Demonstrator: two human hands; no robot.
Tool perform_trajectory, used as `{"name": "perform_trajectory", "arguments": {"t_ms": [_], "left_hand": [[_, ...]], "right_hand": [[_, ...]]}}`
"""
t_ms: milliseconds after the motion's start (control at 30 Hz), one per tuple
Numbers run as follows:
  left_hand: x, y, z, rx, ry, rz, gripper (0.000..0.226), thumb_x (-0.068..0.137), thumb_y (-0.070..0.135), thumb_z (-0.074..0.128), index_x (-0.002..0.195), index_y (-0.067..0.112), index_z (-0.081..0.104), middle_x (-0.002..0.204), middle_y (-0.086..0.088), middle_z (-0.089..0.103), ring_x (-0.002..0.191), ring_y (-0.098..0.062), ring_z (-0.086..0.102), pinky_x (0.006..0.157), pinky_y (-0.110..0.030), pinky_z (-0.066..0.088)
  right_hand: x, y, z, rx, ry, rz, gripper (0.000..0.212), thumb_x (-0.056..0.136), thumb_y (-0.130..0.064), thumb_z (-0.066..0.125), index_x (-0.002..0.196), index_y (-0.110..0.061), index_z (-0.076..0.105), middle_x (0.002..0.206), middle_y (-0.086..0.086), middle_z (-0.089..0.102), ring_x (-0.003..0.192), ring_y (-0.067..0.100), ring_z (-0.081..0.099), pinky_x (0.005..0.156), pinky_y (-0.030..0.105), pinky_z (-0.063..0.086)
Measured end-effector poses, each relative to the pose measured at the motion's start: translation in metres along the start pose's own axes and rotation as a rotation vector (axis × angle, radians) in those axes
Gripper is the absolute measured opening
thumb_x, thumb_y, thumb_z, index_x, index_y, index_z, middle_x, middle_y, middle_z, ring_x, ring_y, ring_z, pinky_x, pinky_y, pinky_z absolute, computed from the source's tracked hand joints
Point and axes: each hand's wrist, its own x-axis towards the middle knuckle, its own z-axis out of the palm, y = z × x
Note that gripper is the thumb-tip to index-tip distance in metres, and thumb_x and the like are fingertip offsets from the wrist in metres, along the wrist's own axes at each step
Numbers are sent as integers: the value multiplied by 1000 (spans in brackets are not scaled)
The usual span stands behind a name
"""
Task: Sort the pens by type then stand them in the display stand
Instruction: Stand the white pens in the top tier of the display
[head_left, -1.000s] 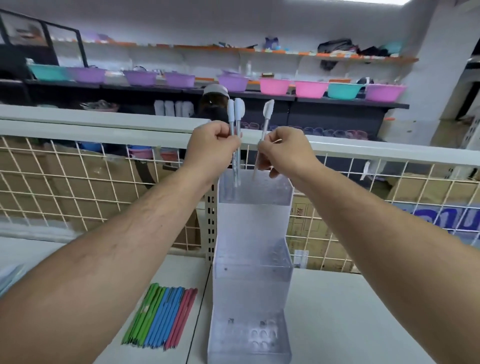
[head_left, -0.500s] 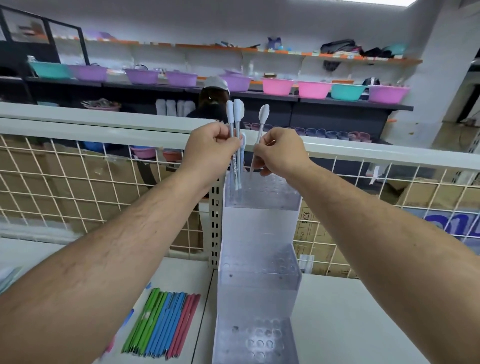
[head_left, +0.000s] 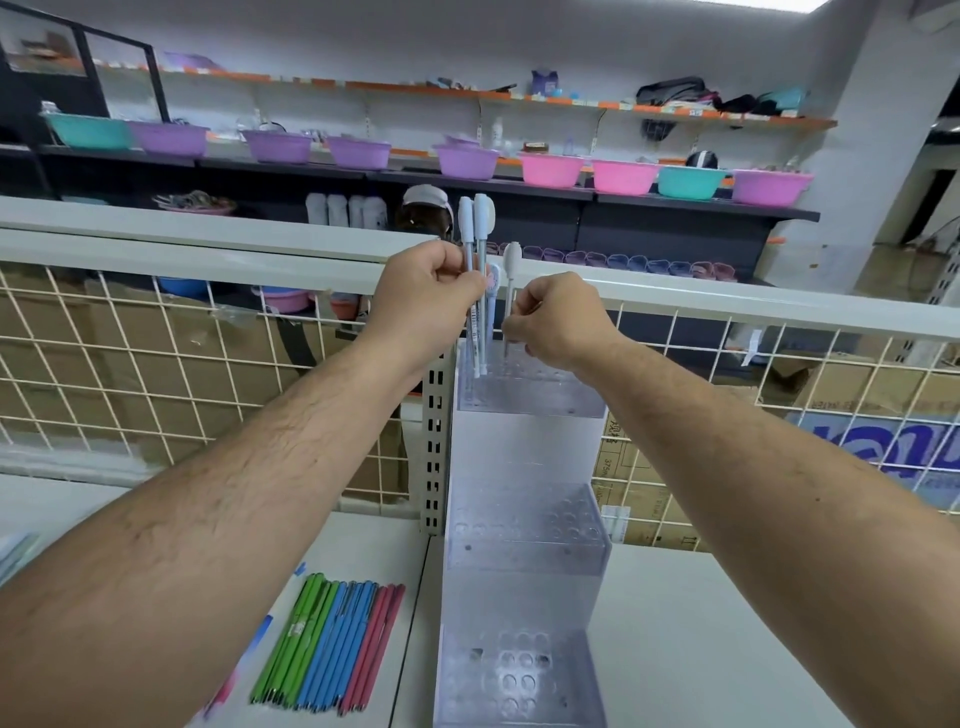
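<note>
**A:** What is sitting in the middle of the head view?

**B:** A clear three-tier display stand (head_left: 524, 525) is standing on the white tabletop (head_left: 701, 623), rising from the bottom centre to the middle of the frame. Both hands are working at its top tier (head_left: 530, 397).

**A:** What is the left hand doing?

**B:** The left hand (head_left: 426, 304), just left of centre, is gripping a small bunch of white-capped pens (head_left: 474, 228). Its fingers are curling tightly round the barrels. The caps are pointing up and the lower ends are hanging at the left edge of the top tier. I cannot tell whether they are touching it.

**A:** And the right?

**B:** The right hand (head_left: 558, 322), just right of centre, is pinching a single white pen (head_left: 511, 260) between the thumb and curled fingers. It is holding the pen upright, with the tip reaching down toward the back of the top tier. I cannot tell whether the tip is sitting in a hole.

**A:** Are any other pens showing?

**B:** A row of coloured pens (head_left: 332, 644), green, blue and red, is lying side by side on the tabletop at the lower left. They are well apart from both hands.

**A:** And behind the stand?

**B:** A wire mesh panel (head_left: 130, 364) is running across the frame. Pink, purple and teal basins (head_left: 550, 169) are sitting along a shelf in the upper part.
</note>
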Motion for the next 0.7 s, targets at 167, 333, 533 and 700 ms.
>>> {"name": "perform_trajectory", "arguments": {"t_ms": [167, 333, 533, 700], "left_hand": [[0, 1, 0, -1, -14, 3, 8, 90, 21, 69, 84, 27, 68, 83, 8, 70, 66, 0, 58, 73, -35, 58], [0, -1, 0, -8, -18, 5, 10, 90, 21, 69, 83, 28, 68, 83, 7, 70, 61, 4, 57, 70, -34, 57], [2, -1, 0, -15, -10, 6, 11, 88, 19, 68, 81, 27, 69, 88, -5, 72, 65, -4, 57, 67, -33, 55], [3, -3, 2, -10, -19, -4, 11, 89, 18, 65, 84, 27, 69, 96, -9, 72, 67, -7, 56, 60, -27, 54]], "right_hand": [[3, 0, -1, -19, -2, 2, 12, 86, -11, 73, 75, -9, 70, 75, 6, 70, 66, 20, 65, 61, 31, 57], [4, 0, 1, -14, -7, 14, 10, 86, -10, 74, 76, -9, 71, 75, 6, 70, 64, 18, 64, 58, 29, 55], [1, 1, 3, -123, -73, -31, 12, 83, -10, 75, 73, -9, 69, 68, 3, 66, 60, 17, 58, 52, 25, 48], [0, 6, 2, -142, -70, -3, 12, 82, -14, 75, 72, -9, 71, 62, 1, 64, 54, 14, 55, 49, 22, 43]]}}
